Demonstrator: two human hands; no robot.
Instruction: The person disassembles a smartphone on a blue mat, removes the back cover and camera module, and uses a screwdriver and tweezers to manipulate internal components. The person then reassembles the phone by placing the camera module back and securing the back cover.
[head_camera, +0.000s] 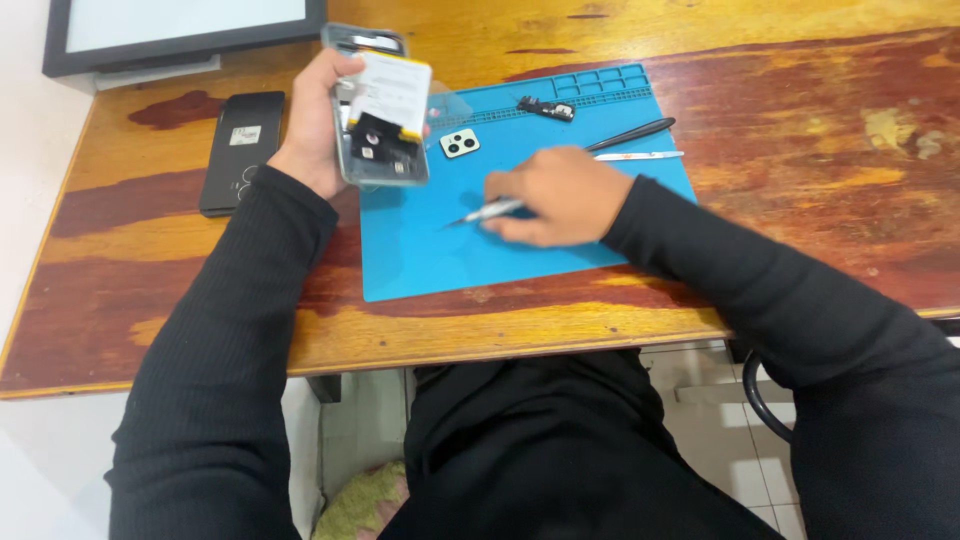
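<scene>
**Opened phone in one hand, tweezers in the other**

We took the blue silicone repair mat (560, 240) as our landmark. Above its near-left corner the left hand (312, 125) held up an opened grey smartphone (385, 110), back cover off, with a white battery and dark inner boards exposed. We judged the disassembly well under way: the shell was already open, and several parts lay loose on the mat. A small white camera module cover (459, 143) sat near the mat's upper left, a small black circuit part (546, 108) lay by the moulded compartments along the mat's far edge, and a black spudger (632, 134) with a thin white strip (640, 156) beside it lay toward the mat's far right. What remained inside the phone we could not tell; the battery still sat in the frame.

The left fingers (345, 68) were clenched around the phone's edges. The right hand (562, 195) rested on the middle of the mat, its fingers curled and pinched around slim metal tweezers (480, 213), whose tip pointed left and lay on or just above the mat.

Left of the mat, on the worn wooden desk (800, 130), lay a black phone back panel (240, 150), with a dark-framed screen (180, 30) beyond it.
</scene>
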